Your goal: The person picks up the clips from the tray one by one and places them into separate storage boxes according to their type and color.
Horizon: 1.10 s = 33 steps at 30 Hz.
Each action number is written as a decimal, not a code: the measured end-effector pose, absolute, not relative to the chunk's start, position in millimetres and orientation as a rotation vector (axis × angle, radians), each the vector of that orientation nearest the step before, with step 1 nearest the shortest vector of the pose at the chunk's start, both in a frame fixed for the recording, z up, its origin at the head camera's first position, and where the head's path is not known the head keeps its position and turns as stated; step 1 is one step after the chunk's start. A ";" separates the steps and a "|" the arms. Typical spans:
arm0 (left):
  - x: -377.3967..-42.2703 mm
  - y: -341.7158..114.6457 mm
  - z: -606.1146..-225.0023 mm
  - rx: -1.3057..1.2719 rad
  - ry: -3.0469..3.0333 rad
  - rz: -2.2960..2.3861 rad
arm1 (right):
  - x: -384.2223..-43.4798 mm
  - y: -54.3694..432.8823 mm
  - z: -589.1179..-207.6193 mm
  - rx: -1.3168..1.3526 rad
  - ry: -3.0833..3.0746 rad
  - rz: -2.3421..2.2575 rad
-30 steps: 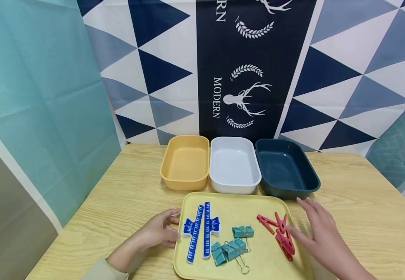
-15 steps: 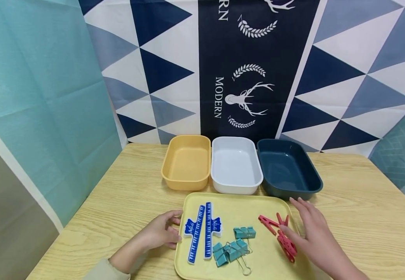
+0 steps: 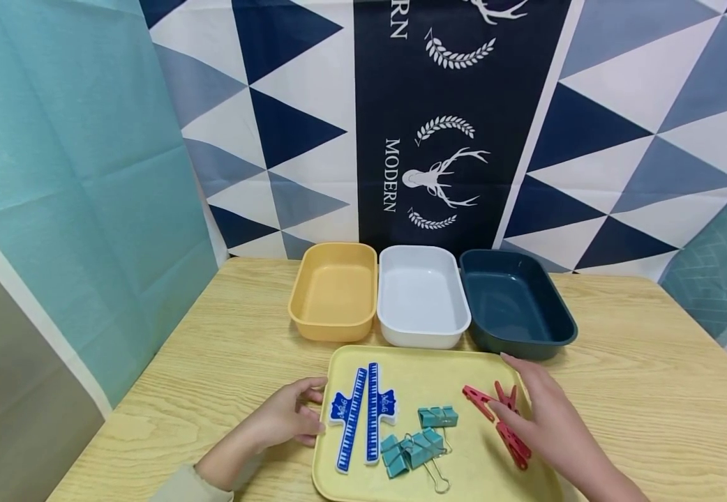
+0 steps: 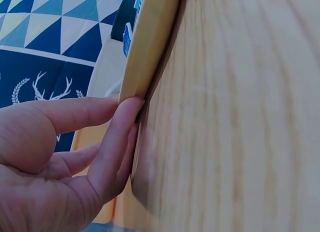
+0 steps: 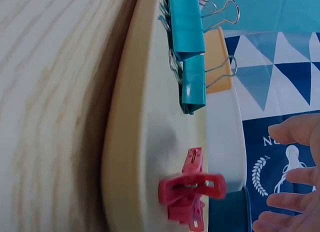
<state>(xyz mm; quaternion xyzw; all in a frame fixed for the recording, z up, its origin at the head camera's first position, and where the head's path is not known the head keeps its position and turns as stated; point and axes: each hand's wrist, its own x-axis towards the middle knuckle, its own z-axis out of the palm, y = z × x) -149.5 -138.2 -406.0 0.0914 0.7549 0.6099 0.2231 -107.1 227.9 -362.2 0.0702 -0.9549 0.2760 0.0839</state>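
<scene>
So the red clothespins (image 3: pixel 513 446) are bunched on the right side of the yellow tray (image 3: pixel 451 376), and the right hand (image 3: pixel 548 418) hovers just over them (fingers loose and spread). Teal binder clips (image 3: pixel 426 446) sit mid-tray, two blue piano-key clips (image 3: pixel 372 418) further left. Left hand (image 3: pixel 285 415) has the tray's edge pinched. Orange (image 3: pixel 335 289), white (image 3: pixel 423 300) and dark teal bins (image 3: pixel 517 300) behind.
</scene>
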 end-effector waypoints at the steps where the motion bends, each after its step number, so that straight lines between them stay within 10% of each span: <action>1: -149.5 -138.1 -406.2 0.253 2.084 1.684 | -107.7 226.5 -362.3 0.219 -2.841 0.824; 33: -148.8 -136.7 -405.0 0.250 2.085 1.692 | -117.6 179.9 -362.9 0.366 -2.749 0.952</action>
